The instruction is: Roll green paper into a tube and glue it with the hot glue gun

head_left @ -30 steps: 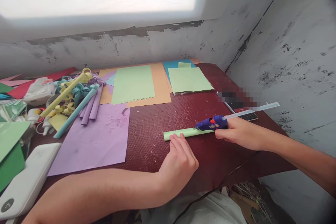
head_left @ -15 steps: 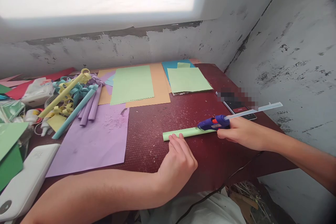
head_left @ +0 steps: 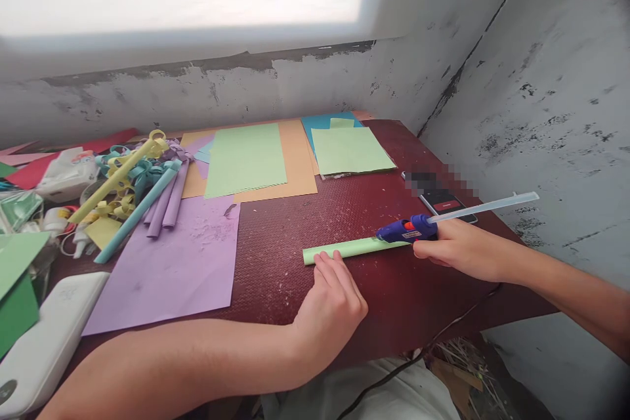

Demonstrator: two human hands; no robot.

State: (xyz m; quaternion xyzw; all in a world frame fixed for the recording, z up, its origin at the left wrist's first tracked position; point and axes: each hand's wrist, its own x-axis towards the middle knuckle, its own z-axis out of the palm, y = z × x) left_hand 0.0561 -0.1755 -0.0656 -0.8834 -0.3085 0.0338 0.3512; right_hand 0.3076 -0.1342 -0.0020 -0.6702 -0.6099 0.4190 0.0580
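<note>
A light green paper tube [head_left: 355,249] lies across the dark red table in front of me. My left hand [head_left: 333,295] rests its fingertips on the tube's left half, fingers together, holding it against the table. Gripped in my right hand [head_left: 457,249] is a blue hot glue gun [head_left: 404,230], its nozzle at the tube's upper side, right of the middle. A long translucent glue stick [head_left: 485,206] sticks out of the gun's back. The gun and my right hand cover the tube's right end.
Purple paper [head_left: 191,275] lies to the left, below rolled purple tubes [head_left: 170,200], a teal tube [head_left: 135,213] and a yellow tube [head_left: 111,184]. Green sheets [head_left: 249,157] are at the back. A phone [head_left: 445,203] and power bank [head_left: 52,335] flank the work. A black cord [head_left: 443,331] hangs at the front.
The glue gun's nozzle has slid a little to the right along the green paper tube, carried by my right hand. My left hand stays at the same part of the tube.
</note>
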